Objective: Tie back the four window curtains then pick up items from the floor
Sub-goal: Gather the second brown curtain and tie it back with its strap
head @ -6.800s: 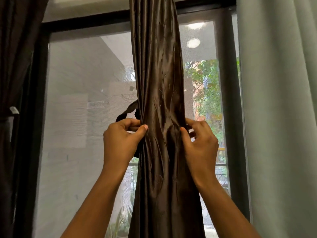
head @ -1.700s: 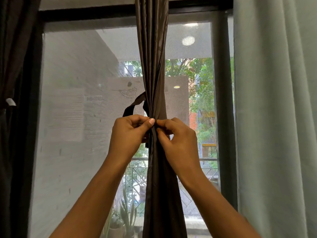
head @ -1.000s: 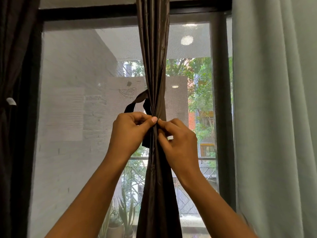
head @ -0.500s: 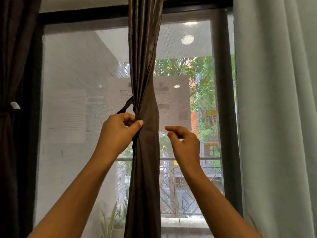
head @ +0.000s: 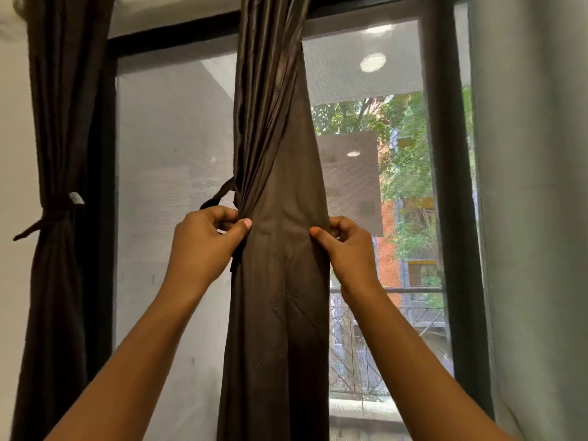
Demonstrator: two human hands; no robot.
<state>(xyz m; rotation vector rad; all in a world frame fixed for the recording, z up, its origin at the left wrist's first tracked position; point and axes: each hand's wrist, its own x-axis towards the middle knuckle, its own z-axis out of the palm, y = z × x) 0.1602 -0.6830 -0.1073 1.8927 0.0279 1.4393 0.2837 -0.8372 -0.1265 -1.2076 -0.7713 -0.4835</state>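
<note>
R hand (head: 346, 249), free of the fabric 0.5 s ago, now pinches the curtain (head: 280, 297) at its R edge. L hand (head: 203, 246) still pinches the L edge, just below the tie (head: 219, 197). The curtain hangs mid window (head: 175, 186), spread wider btw the hands than before.

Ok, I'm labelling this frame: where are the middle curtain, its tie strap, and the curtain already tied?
middle curtain (head: 280, 297): head view, flat front panel at mid height.
tie strap (head: 219, 194): head view, dark loop left of the gathered folds.
tied curtain (head: 54, 281): head view, folds below its knot.
</note>
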